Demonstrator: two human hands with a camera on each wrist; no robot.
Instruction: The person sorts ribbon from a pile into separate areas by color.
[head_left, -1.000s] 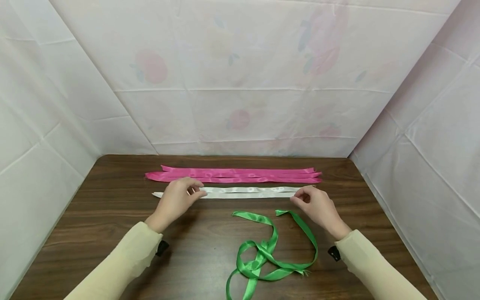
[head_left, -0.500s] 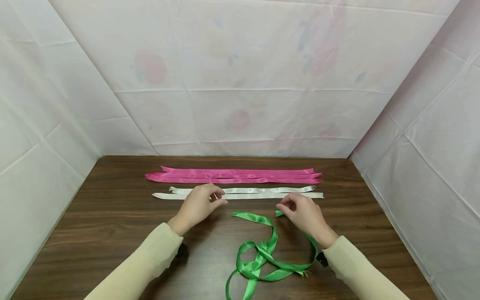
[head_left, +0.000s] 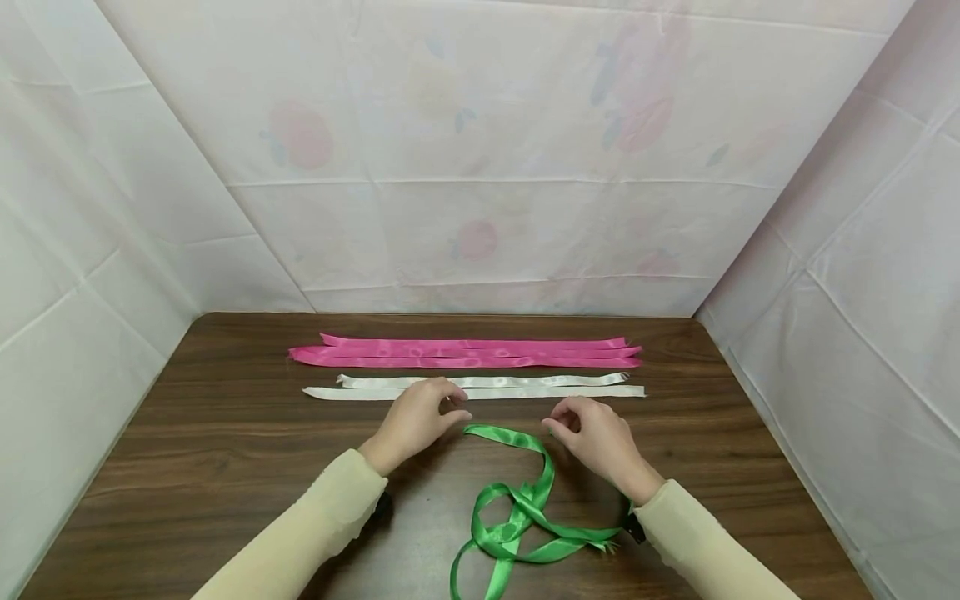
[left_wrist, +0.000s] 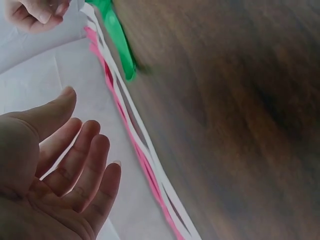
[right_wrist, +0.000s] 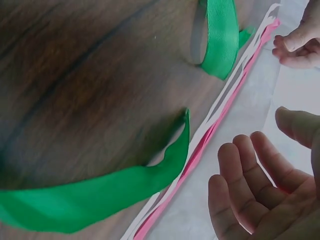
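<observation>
A long green satin ribbon (head_left: 525, 502) lies loosely looped on the table in front of me. My left hand (head_left: 420, 417) hovers by its upper left end, fingers relaxed and holding nothing; the left wrist view shows the palm and spread fingers (left_wrist: 85, 170). My right hand (head_left: 596, 437) is over the ribbon's other end, covering part of it in the head view. In the right wrist view its loosely bent fingers (right_wrist: 245, 175) are apart from the green ribbon (right_wrist: 105, 192). Two white ribbons (head_left: 555, 392) lie straight side by side just beyond my hands.
Several pink ribbons (head_left: 480, 350) lie flat in a row behind the white ones, near the back edge of the brown wooden table (head_left: 225, 450). White fabric with faint fruit prints (head_left: 480, 167) hangs behind the table and along both sides.
Both hands have left the white ribbons and come nearer me and closer together, toward the green ribbon's ends. The white ribbons now lie uncovered along most of their length.
</observation>
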